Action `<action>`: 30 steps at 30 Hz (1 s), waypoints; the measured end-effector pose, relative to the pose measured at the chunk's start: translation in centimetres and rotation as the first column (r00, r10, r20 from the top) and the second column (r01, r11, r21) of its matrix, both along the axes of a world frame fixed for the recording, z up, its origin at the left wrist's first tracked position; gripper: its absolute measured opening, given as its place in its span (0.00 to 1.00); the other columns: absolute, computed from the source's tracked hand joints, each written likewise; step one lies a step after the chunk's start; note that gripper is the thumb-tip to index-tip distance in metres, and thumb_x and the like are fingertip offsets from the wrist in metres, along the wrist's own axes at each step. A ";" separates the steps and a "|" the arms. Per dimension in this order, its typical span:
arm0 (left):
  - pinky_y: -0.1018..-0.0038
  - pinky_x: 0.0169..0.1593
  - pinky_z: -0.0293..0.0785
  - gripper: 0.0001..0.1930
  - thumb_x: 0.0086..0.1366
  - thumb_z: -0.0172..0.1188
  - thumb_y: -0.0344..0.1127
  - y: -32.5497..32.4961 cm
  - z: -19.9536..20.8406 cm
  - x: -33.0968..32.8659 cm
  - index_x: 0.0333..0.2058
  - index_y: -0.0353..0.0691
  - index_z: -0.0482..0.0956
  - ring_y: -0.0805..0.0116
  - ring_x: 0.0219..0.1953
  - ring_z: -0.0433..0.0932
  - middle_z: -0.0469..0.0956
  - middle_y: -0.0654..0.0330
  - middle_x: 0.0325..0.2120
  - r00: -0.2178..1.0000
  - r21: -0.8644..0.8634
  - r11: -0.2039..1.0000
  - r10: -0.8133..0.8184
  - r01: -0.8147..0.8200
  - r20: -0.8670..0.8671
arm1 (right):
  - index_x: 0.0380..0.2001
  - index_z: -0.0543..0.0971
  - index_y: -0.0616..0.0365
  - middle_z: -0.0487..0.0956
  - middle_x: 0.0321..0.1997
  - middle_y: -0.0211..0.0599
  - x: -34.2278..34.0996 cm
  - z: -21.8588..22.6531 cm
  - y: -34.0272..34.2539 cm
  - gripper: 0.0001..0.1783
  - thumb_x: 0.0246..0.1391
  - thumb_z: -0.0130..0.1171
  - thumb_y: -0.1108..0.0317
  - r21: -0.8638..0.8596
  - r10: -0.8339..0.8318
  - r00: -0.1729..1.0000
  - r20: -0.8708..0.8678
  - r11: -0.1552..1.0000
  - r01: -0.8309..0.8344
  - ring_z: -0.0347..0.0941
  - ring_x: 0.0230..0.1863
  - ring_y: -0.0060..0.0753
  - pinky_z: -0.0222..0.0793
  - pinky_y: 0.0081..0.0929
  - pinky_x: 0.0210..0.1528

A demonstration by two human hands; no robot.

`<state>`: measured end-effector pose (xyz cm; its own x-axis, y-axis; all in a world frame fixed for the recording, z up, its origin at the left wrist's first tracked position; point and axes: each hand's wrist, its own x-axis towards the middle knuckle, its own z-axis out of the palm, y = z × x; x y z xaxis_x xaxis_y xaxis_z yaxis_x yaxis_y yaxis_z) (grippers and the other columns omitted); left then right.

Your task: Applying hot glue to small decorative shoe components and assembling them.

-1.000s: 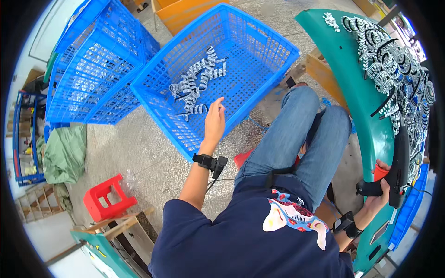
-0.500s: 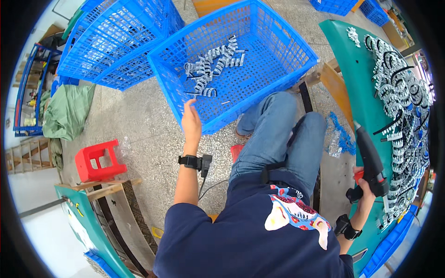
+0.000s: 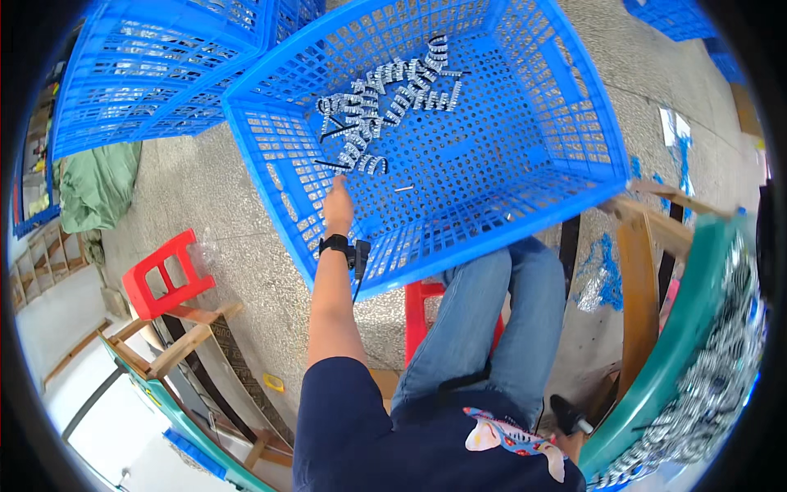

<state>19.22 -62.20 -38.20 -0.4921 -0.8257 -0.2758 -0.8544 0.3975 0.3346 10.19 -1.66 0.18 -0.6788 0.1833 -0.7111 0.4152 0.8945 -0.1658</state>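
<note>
My left hand (image 3: 338, 210) reaches over the near left wall of a blue plastic basket (image 3: 426, 275). Its fingers are drawn together at the black end of one of several coiled black-and-white strips (image 3: 351, 154), and appear to pinch it. The strips lie in a loose heap on the basket's left half. Low on the right, beside the green table, my right hand (image 3: 571, 448) is mostly hidden by my body. Part of a black glue gun (image 3: 567, 415) shows at this hand, with its grip and trigger out of sight.
A large pile of similar strips (image 3: 697, 414) covers the green table (image 3: 631, 414) on the right. Stacked blue crates (image 3: 156, 74) stand at the left. A red stool (image 3: 168, 275) is on the floor, and another red stool (image 3: 416, 320) shows by my legs.
My left hand has gone farther into the basket, up to the strips. My right hand and the glue gun have dropped lower and nearer my body. The view has shifted, with the basket appearing larger.
</note>
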 end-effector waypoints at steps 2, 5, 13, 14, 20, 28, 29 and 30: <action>0.53 0.43 0.75 0.22 0.61 0.48 0.24 0.0 -2.5 -2.6 0.55 0.44 0.65 0.42 0.41 0.78 0.78 0.43 0.39 0.982 0.147 0.987 0.041 -0.069 0.184 | 0.38 0.76 0.61 0.77 0.32 0.36 -1.7 -3.0 7.3 0.18 0.38 0.61 0.75 0.037 0.018 0.999 0.028 0.999 -0.019 0.74 0.29 0.28 0.71 0.27 0.34; 0.57 0.48 0.74 0.28 0.57 0.56 0.24 -1.6 -7.6 -3.8 0.57 0.46 0.64 0.46 0.51 0.73 0.70 0.43 0.51 0.984 0.031 0.997 -0.080 0.076 0.159 | 0.38 0.76 0.61 0.77 0.32 0.36 -7.6 -7.9 0.1 0.18 0.38 0.62 0.75 0.035 0.031 0.997 0.066 0.999 -0.033 0.74 0.28 0.28 0.71 0.27 0.33; 0.31 0.56 0.58 0.60 0.43 0.77 0.46 -10.5 -20.2 -15.4 0.69 0.64 0.44 0.36 0.66 0.50 0.46 0.44 0.67 0.972 -0.024 0.997 -0.066 0.073 0.228 | 0.38 0.76 0.61 0.77 0.31 0.36 -9.5 -20.4 4.5 0.17 0.40 0.62 0.73 0.114 -0.011 0.987 0.161 0.993 -0.008 0.73 0.27 0.29 0.71 0.27 0.31; 0.29 0.54 0.59 0.62 0.41 0.79 0.46 -12.0 -21.0 -16.9 0.69 0.65 0.42 0.33 0.67 0.49 0.41 0.39 0.68 0.984 0.040 0.998 0.034 -0.042 0.177 | 0.38 0.76 0.61 0.77 0.30 0.36 -8.9 -21.3 5.7 0.17 0.40 0.62 0.73 0.125 -0.022 0.985 0.169 0.992 0.000 0.73 0.26 0.29 0.70 0.27 0.31; 0.57 0.48 0.73 0.36 0.44 0.75 0.42 -11.5 -27.3 -16.4 0.51 0.45 0.68 0.40 0.43 0.74 0.69 0.43 0.48 0.997 0.051 0.998 0.051 -0.048 -0.060 | 0.37 0.76 0.61 0.76 0.30 0.36 -6.7 -21.3 7.6 0.16 0.41 0.62 0.72 0.182 -0.088 0.966 0.244 0.982 0.043 0.73 0.25 0.29 0.70 0.27 0.29; 0.60 0.47 0.71 0.33 0.50 0.72 0.39 6.1 -19.3 -11.6 0.53 0.39 0.66 0.47 0.50 0.69 0.71 0.47 0.48 0.930 0.487 0.852 0.000 0.192 -0.368 | 0.37 0.76 0.61 0.76 0.28 0.36 -3.2 -19.9 9.7 0.15 0.43 0.62 0.70 0.161 -0.164 0.948 0.274 0.979 0.123 0.72 0.24 0.29 0.69 0.27 0.27; 0.60 0.44 0.72 0.35 0.53 0.71 0.42 7.3 -17.4 -12.0 0.57 0.41 0.64 0.48 0.47 0.72 0.73 0.47 0.44 0.919 0.678 0.703 0.088 0.216 -0.384 | 0.37 0.76 0.61 0.76 0.28 0.36 -3.0 -19.6 9.9 0.15 0.43 0.62 0.70 0.155 -0.168 0.945 0.282 0.980 0.128 0.72 0.23 0.29 0.69 0.27 0.27; 0.61 0.42 0.73 0.38 0.55 0.70 0.46 8.0 -15.8 -12.7 0.60 0.43 0.62 0.48 0.45 0.74 0.75 0.47 0.40 0.906 0.825 0.507 0.180 0.249 -0.384 | 0.37 0.76 0.61 0.76 0.28 0.36 -2.9 -19.6 10.2 0.15 0.43 0.62 0.70 0.152 -0.172 0.944 0.283 0.979 0.133 0.72 0.23 0.29 0.69 0.27 0.27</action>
<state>6.56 -54.23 -53.99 -0.7458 -0.2750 -0.6068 -0.5603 -0.2338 0.7946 7.29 8.50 -19.39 -0.4008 0.3719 -0.8373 0.5609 0.8222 0.0966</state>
